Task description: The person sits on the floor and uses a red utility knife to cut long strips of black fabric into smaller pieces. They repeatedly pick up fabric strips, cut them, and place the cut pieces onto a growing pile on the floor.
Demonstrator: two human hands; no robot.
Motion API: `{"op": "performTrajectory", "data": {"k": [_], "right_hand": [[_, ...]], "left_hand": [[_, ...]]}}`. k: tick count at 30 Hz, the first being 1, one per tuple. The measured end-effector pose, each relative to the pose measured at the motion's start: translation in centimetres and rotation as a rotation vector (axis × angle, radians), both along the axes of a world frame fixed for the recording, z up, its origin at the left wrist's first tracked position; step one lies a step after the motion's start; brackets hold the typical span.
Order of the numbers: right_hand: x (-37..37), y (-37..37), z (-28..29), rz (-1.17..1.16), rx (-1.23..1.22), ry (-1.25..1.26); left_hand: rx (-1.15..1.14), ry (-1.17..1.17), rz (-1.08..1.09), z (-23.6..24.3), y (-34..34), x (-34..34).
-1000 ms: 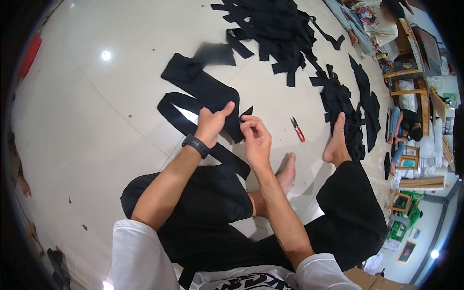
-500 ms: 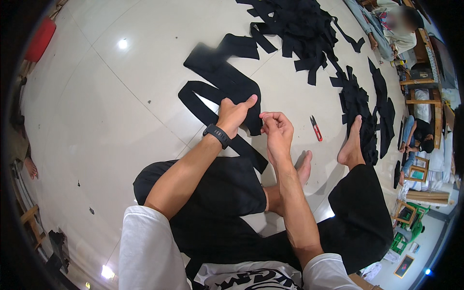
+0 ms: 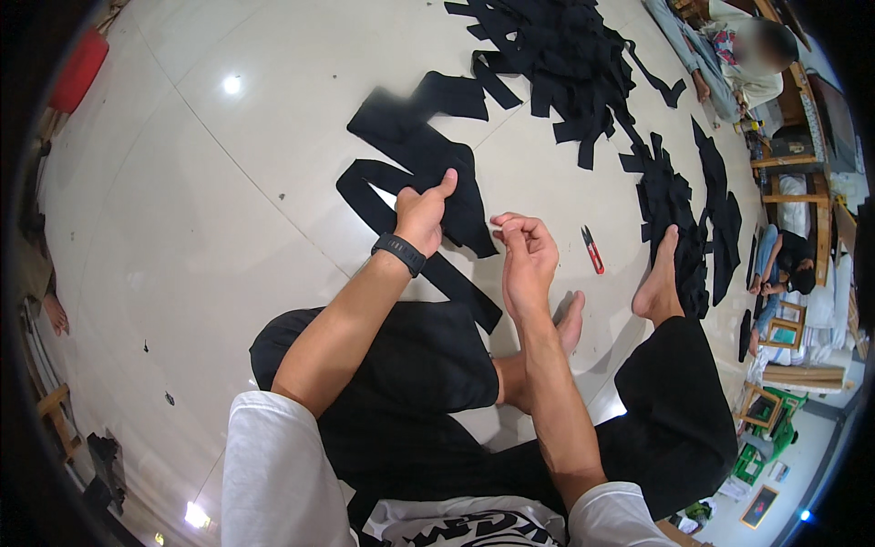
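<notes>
just left of the red-handled snips (image 3: 593,251), which lie within your reach, the black cloth strip (image 3: 467,211) spreads over the floor in angled folds, its near corner pointing toward them. your left hand (image 3: 421,217) grasps that strip, thumb on top; your right hand (image 3: 529,251), between the strip and the snips, has its fingertips drawn together just beside the cloth edge, and you cannot tell from this view whether a fine thread or scrap is between them. if the left thumb slackened, the cloth could slide on the smooth floor and the edge would skew; a sharp tug by the right hand might pucker or fray it. the snips lie with bare points facing away from you, so a careless sideways sweep could nick your fingers. around the snips, the floor (image 3: 237,182) is pale, glossy tile with thin joints and reflected lamps. beyond them lies a large tangled heap (image 3: 547,55) of black strips, and to their right a smaller pile (image 3: 665,196) by your bare foot (image 3: 658,273). far to their right are wooden furniture (image 3: 793,161) and two seated people; far to their left, something red (image 3: 80,73).
</notes>
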State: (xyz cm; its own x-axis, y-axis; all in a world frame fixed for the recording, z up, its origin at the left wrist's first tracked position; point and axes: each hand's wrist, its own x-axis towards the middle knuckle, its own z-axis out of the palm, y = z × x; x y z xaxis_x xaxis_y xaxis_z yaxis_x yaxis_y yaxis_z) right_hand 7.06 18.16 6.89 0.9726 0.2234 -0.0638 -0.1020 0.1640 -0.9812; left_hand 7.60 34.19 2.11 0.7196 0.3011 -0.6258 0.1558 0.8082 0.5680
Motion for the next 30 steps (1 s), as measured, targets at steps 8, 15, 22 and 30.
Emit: {"op": "performTrajectory", "data": {"k": [8, 15, 22, 30], "right_hand": [[1.5, 0.9, 0.3, -0.210, 0.207, 0.202], [0.5, 0.6, -0.5, -0.215, 0.139, 0.264], [0.1, 0.3, 0.0, -0.178, 0.114, 0.263], [-0.2, -1.3, 0.4, -0.208, 0.031, 0.322]], "left_hand": [[-0.214, -0.062, 0.125, 0.2, 1.5, 0.4], [-0.151, -0.103, 0.171, -0.1, 3.3, 1.0], [-0.057, -0.064, 0.148, -1.4, 3.9, 1.4], [0.032, -0.010, 0.264, -1.5, 5.3, 1.6]]}}
